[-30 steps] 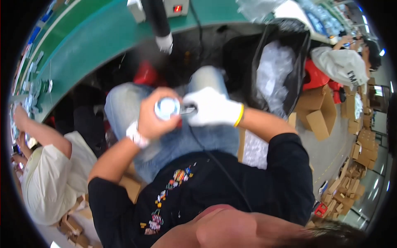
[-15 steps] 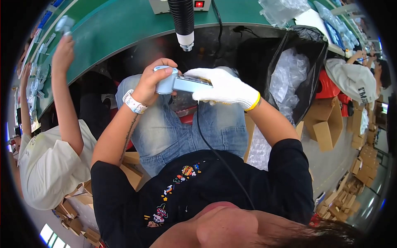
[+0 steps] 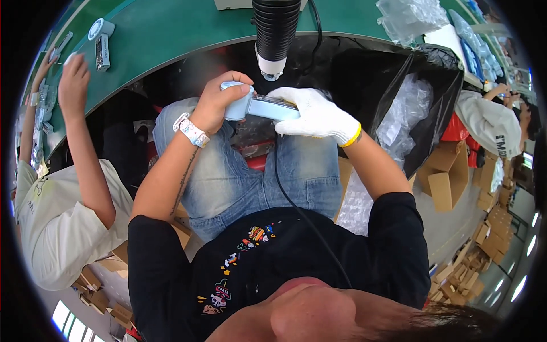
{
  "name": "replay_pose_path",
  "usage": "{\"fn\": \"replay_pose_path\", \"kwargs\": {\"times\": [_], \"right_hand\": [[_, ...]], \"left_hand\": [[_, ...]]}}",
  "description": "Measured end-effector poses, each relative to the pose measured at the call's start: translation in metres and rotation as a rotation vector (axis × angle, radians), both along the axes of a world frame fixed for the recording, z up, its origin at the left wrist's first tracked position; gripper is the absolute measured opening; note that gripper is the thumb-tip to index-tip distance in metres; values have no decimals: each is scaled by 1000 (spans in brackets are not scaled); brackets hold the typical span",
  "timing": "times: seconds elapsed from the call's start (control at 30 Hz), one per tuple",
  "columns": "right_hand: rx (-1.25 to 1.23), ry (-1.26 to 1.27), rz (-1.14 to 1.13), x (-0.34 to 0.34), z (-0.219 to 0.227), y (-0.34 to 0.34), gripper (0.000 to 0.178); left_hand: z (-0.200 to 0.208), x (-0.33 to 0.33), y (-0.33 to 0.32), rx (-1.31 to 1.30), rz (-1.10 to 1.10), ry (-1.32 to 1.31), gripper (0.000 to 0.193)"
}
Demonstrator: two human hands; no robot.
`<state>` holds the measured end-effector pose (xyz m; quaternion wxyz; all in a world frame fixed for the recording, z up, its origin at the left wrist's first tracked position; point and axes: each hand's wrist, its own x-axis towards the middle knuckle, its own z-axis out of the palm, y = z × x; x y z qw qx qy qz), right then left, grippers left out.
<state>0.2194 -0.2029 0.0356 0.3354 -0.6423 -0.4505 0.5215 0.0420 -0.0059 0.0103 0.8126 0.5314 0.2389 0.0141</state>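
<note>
A light blue device with a round head and a flat, straight handle (image 3: pixel 268 108) is held above my lap between my two hands. My left hand (image 3: pixel 219 100), bare and with a watch on the wrist, wraps round its head, the thumb on the top edge. In a white glove with a yellow cuff, my right hand (image 3: pixel 316 117) grips the other end of the handle. Dark parts show along the upper side of the handle; what lies under the glove is hidden. A black ribbed hose (image 3: pixel 275 28) with a white nozzle hangs just beyond, touching neither hand.
On the green bench (image 3: pixel 165 34) at the left lies a similar light blue device (image 3: pixel 102 51), near a co-worker's hand (image 3: pixel 74 85). A black bag (image 3: pixel 439 85) of clear plastic packaging stands to the right, beside an open cardboard box (image 3: pixel 444 176). A black cord (image 3: pixel 290 199) runs down my front.
The co-worker's hand has let go of the similar device, which now rests on the bench. My hands keep their grip, shifted slightly up; the view has moved, so the hose appears further right.
</note>
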Motion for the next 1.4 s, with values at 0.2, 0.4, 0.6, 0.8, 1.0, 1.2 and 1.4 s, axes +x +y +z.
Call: {"fn": "replay_pose_path", "kwargs": {"times": [0.2, 0.4, 0.6, 0.8, 1.0, 1.2, 1.4], "right_hand": [[9, -78, 56, 12, 8, 11, 68], [-83, 194, -3, 9, -3, 15, 65], [-75, 415, -180, -3, -8, 5, 58], [-11, 377, -272, -13, -8, -1, 56], [-21, 408, -246, -8, -3, -15, 54], [-79, 215, -252, -6, 12, -32, 57], [27, -29, -328, -20, 7, -33, 64]], "left_hand": [[7, -5, 3, -67, 63, -33, 38], [7, -12, 8, 33, 81, -75, 40], [-2, -10, 12, 157, 42, -71, 41], [2, 1, 9, 63, 60, -60, 38], [0, 5, 3, 70, 42, -84, 36], [-6, 21, -6, 38, -41, -78, 28], [-11, 24, -4, 93, -26, -130, 31]]}}
